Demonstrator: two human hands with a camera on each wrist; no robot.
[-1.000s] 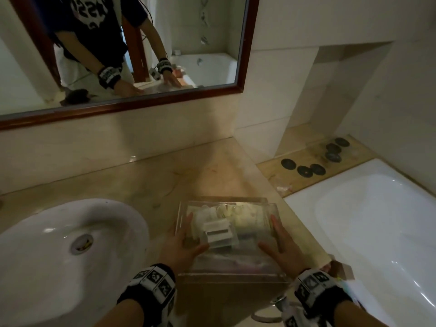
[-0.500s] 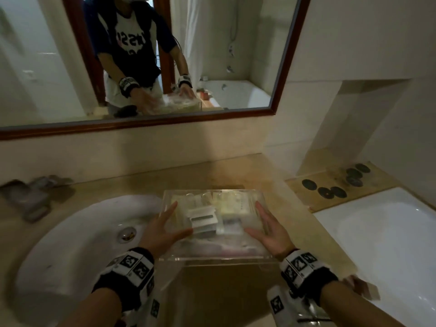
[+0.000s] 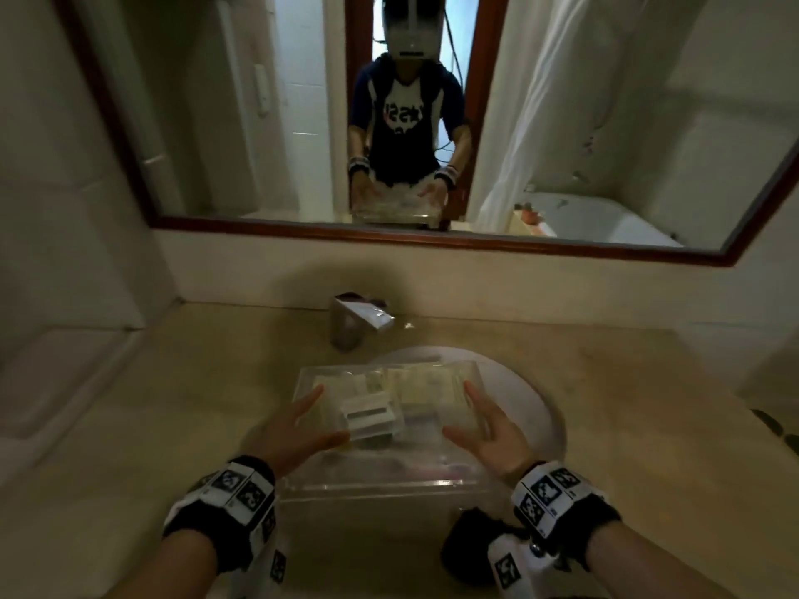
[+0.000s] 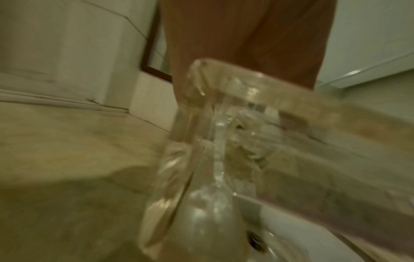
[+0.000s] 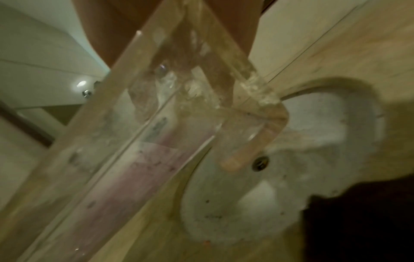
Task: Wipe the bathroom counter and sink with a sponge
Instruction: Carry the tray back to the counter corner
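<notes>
I see no sponge in any view. A clear plastic tray of small toiletry packets hangs over the white sink, carried between both hands. My left hand lies flat against its left side with the thumb over the top. On the opposite side my right hand does the same. In the left wrist view the tray fills the middle, blurred, with the sink drain below it. The right wrist view shows the tray above the sink bowl.
The beige stone counter runs left and right of the sink. A metal faucet stands behind the bowl, under a wood-framed mirror. Walls close in on the left. Dark pebbles lie at the far right edge.
Both hands have carried the tray leftward from the counter's right end to above the sink. My view has turned left, so the bathtub has left the frame and the faucet has come in.
</notes>
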